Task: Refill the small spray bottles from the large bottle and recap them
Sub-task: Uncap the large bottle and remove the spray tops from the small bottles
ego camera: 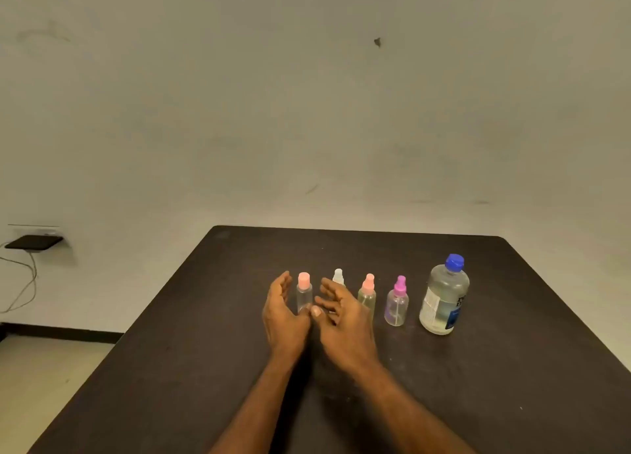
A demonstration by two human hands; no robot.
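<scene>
With your left hand (283, 312) and right hand (343, 317) open and empty around the leftmost of 4 small spray bottles (304, 293), a careless grab could topple its upright neighbours beside the large bottle (444, 300).

Dark table (478, 385), square-cornered, set against a pale wall (307, 112).

Row of five capped bottles, upright, left to right:
- clear spray bottle with pink cap (304, 293), between the two hands;
- spray bottle with white cap (338, 276), body mostly hidden behind the right hand;
- greenish spray bottle with pink nozzle (367, 294), just beside the right hand;
- clear spray bottle with magenta nozzle (396, 303), standing apart;
- large bottle with blue cap (444, 298), labelled, at the right end.

Left hand (281, 312): fingers spread, palm facing the pink-capped bottle.
Right hand (341, 317): fingers loosely curled, nothing in its grip.

Off the table: black flat device (34, 242) on a wall ledge at far left, cables (24, 283) hanging below.
</scene>
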